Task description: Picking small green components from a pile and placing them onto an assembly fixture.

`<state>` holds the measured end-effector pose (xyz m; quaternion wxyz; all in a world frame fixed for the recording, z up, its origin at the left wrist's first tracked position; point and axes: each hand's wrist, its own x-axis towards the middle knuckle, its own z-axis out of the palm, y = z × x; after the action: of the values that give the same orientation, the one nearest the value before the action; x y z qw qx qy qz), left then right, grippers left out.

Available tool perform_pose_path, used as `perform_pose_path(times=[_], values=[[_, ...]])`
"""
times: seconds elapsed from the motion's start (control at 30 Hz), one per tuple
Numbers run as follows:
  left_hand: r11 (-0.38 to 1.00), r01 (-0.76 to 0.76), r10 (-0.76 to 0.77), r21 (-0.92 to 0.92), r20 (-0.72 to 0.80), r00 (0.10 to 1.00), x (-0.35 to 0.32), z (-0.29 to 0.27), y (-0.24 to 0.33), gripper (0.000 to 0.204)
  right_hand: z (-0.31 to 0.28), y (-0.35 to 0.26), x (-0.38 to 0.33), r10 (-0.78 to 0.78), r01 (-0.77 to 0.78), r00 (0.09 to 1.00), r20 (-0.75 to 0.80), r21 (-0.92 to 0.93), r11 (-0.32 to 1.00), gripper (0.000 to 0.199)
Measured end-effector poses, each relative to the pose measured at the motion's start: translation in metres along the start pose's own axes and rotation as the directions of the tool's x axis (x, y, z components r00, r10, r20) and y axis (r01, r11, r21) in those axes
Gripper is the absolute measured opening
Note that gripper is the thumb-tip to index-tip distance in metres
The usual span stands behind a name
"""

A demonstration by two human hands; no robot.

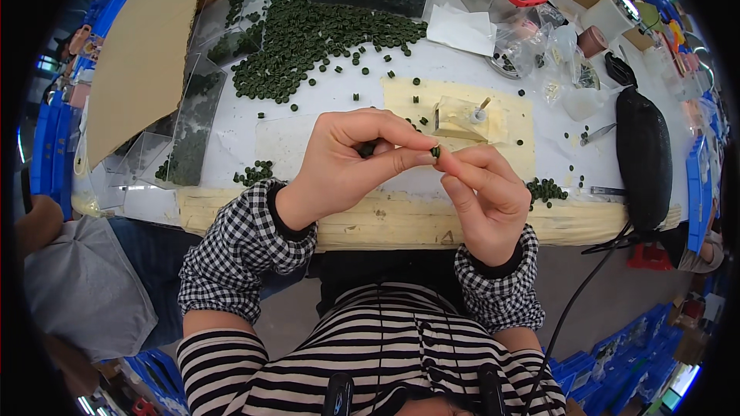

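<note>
My left hand (351, 162) and my right hand (486, 196) meet above the front of the white table (339, 100). Between the fingertips of both sits one small dark green ring (435, 152). More dark green rings show inside my left hand's curled fingers (367, 148). Just behind the hands stands a small cream block with an upright pin (468, 118) on a yellowish mat (516, 139). A big heap of the same green rings (308, 42) lies at the back left of the table.
Small piles of rings lie at front left (254, 173) and front right (546, 189). Clear plastic bags of rings (193, 119) line the left side, a cardboard sheet (142, 46) beyond them. A black pouch (644, 158) lies right. Another person's knee (85, 285) is at left.
</note>
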<state>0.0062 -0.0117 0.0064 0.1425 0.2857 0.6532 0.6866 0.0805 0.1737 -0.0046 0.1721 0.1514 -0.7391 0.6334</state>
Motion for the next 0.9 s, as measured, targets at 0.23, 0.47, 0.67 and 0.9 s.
perform_pose_path(times=[0.23, 0.47, 0.67, 0.9], values=[[0.996, 0.091, -0.091, -0.002, -0.017, 0.996, -0.0006, -0.0018, 0.0035, 0.019, 0.0008, -0.0025, 0.0017, -0.022, 0.022, 1.000, 0.000, -0.039, 0.999, 0.033], [0.994, -0.056, 0.058, 0.095, -0.020, 0.998, 0.0012, 0.0013, 0.0033, 0.019, 0.0021, -0.0006, 0.0006, -0.051, 0.046, 0.998, -0.039, -0.109, 0.993, 0.034], [0.992, -0.072, 0.074, 0.105, -0.018, 0.997, 0.0013, 0.0005, 0.0029, 0.018, 0.0032, -0.0001, 0.0010, -0.048, 0.043, 0.998, -0.045, -0.098, 0.994, 0.034], [0.970, -0.146, 0.149, 0.195, 0.000, 0.989, 0.0013, -0.0004, 0.0037, 0.018, 0.0037, 0.0001, 0.0012, -0.058, 0.053, 0.997, -0.047, -0.112, 0.992, 0.033]])
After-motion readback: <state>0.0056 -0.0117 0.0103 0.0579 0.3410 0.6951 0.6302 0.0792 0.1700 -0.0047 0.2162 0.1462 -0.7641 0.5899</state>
